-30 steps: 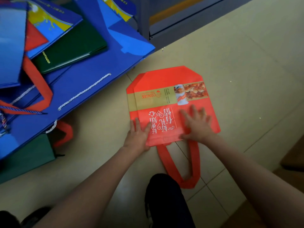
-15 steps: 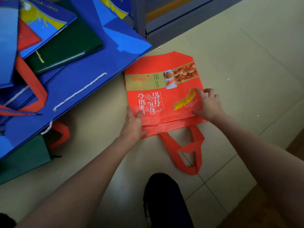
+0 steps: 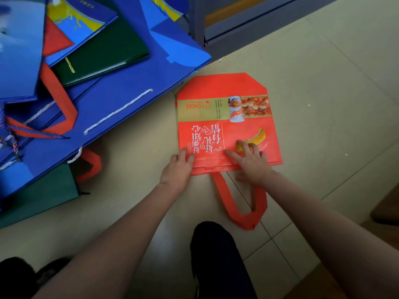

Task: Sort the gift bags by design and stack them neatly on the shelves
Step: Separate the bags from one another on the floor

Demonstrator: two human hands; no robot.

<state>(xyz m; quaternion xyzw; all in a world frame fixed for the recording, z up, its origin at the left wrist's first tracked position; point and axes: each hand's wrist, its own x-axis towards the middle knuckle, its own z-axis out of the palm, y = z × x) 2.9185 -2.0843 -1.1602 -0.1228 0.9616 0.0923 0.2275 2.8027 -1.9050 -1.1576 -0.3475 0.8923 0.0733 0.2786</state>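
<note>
Bare forearms, no sleeves; dark trouser leg (image 3: pixel 218 255); dark shoe (image 3: pixel 19 270) at bottom left.

bag (image 3: pixel 226 134) flat on floor (image 3: pixel 323 83) | bag pile (image 3: pixel 108 100) left

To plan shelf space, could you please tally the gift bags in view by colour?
Red gift bag: 1 in full view
Green gift bags: 2
Blue gift bags: at least 4, overlapping
Total: at least 7; loose red handles suggest more bags are hidden.
</note>
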